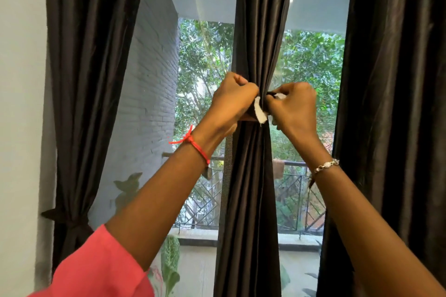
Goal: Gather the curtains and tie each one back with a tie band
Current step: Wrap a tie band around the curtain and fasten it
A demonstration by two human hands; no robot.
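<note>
Tall window glass fills the background, with a balcony railing [296, 202], trees and a grey brick wall [149, 84] beyond it, and three dark curtain panels hanging in front. You stand at the middle curtain [253, 188], which is already bunched into a narrow column between your two raised arms. Your left hand [231, 101] is closed in a fist against the left side of the bunch; your right hand [294, 108] is closed too, fingers pinched on the end of the tie band [261, 111], whose dark strip and white patch show in the gap between your hands. The band sits around the gathered fabric at hand height, so by the look of it you are at the fastening step for this panel. The left curtain [79, 103] is already cinched low down by its own tie [67, 218]; the right curtain [395, 128] hangs straight with no band in sight. Your next move likely calls for keeping tension on both ends, overlapping the white patch onto its mate and pressing it flat, then checking the bunch holds before you turn to the right panel.
</note>
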